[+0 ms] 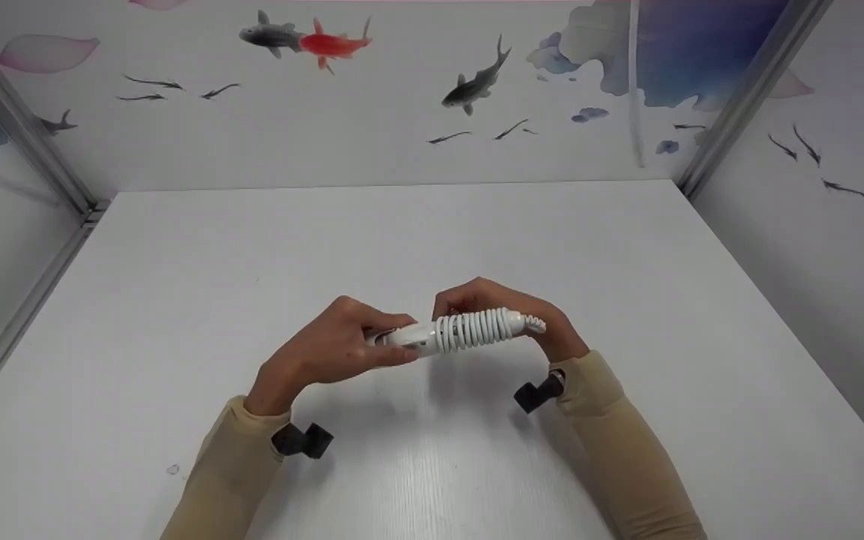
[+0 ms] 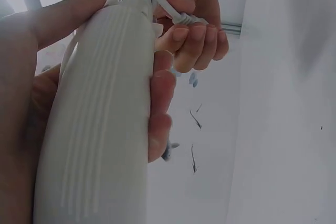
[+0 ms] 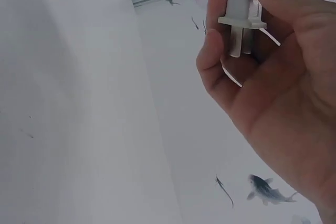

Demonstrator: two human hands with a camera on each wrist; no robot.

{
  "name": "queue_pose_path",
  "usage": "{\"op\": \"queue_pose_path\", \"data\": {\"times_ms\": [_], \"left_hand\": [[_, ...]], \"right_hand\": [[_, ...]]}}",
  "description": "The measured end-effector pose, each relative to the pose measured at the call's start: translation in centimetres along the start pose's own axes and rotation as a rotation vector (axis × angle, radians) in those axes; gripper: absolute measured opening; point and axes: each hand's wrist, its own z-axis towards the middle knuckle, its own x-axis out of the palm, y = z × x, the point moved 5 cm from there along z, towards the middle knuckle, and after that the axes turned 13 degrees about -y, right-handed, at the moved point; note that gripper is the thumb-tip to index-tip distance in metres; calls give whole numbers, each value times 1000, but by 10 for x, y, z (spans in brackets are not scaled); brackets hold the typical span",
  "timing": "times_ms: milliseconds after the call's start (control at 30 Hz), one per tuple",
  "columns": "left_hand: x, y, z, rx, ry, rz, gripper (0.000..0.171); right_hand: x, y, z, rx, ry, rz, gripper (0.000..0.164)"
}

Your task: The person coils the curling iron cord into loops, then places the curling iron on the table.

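A long white hand-held electric appliance (image 1: pixel 408 337) with a smooth handle is held above the table, its exact kind unclear. Its white cord (image 1: pixel 477 330) is wound in many tight turns round the right-hand part. My left hand (image 1: pixel 334 341) grips the other end, thumb along one side and fingers round the other. Ridged lines run along the handle (image 2: pixel 100 114) in the left wrist view. My right hand (image 1: pixel 507 304) is behind the coils, its fingers partly hidden there. The right wrist view shows this hand holding the cord's two-pronged plug (image 3: pixel 239 11) between curled fingers and thumb.
The white table (image 1: pixel 402 240) reaches back to a wall panel (image 1: pixel 387 142) printed with fish. Metal frame posts (image 1: pixel 754 97) stand at the corners. Each sleeve carries a small black wrist camera (image 1: pixel 541 391). A small clear ring-like speck (image 1: pixel 172 469) lies at the front left.
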Motion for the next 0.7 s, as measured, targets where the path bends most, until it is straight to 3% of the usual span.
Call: {"op": "queue_pose_path", "data": {"times_ms": [233,367,500,600,700], "left_hand": [[2,3,-1,18,9,11,25],[9,7,-2,-18,28,39,27],[31,7,0,53,102,211,25],[46,10,4,126,137,351,19],[52,19,7,109,139,384,18]], "right_hand": [[-5,-9,7,-47,-84,-90,8],[-5,-22,8,36,-104,-127,10],[-5,-41,4,159,-87,-211,15],[-3,-48,4,204,-79,-294,22],[-2,-47,7,224,-110,-389,30]]}}
